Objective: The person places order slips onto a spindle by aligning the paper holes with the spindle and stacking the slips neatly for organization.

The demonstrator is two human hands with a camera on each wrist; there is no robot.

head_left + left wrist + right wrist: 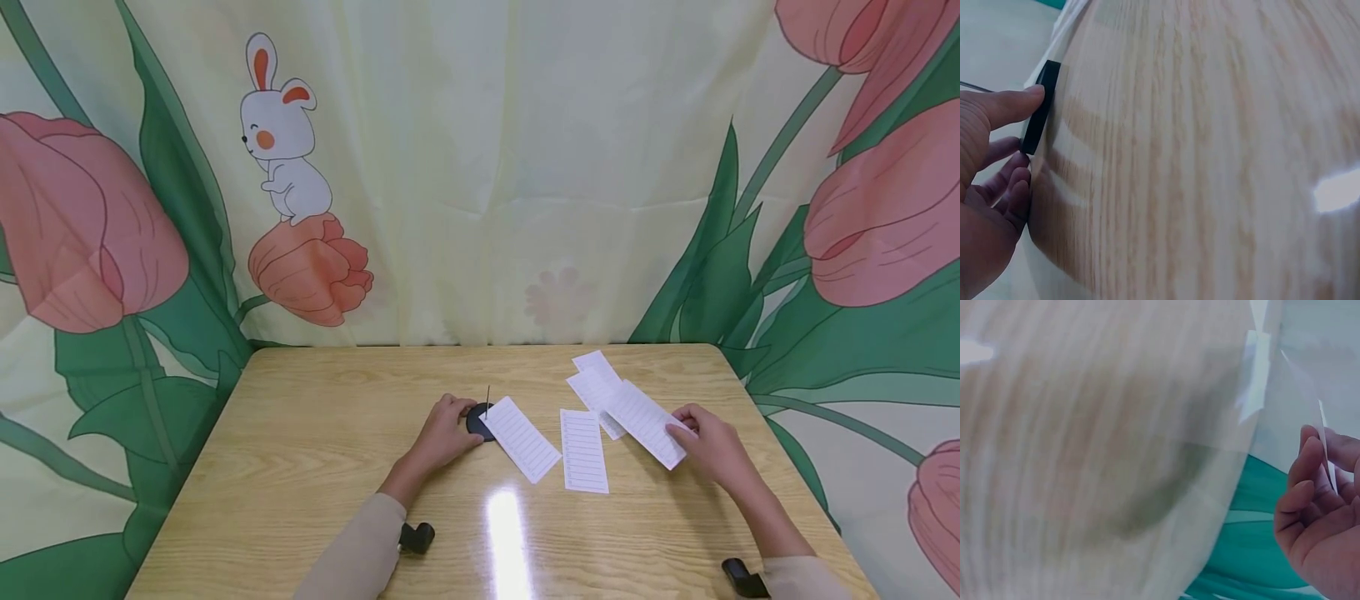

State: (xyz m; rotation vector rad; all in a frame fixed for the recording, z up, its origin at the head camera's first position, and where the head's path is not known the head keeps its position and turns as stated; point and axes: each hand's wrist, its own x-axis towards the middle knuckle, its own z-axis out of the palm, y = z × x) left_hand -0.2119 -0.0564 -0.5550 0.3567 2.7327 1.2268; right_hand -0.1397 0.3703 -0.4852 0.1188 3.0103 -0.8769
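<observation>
My left hand (444,429) holds the round black base of a bill spike (474,422) at its left side. In the left wrist view, the thumb lies on the rim of the black base (1042,109), with fingers below. A thin needle rises from it. One lined paper slip (522,440) has its upper corner over the base beside the needle; whether it is pierced I cannot tell. My right hand (708,442) pinches another lined slip (643,423) by its lower right edge. The right wrist view shows this slip (1304,378) edge-on between thumb and fingers, raised off the table.
A lined slip (584,452) lies on the wooden table (300,467) between the hands. Two more slips (590,362) overlap behind the held one, near the back edge. A printed curtain (465,167) hangs behind the table. Glare marks the table's front middle.
</observation>
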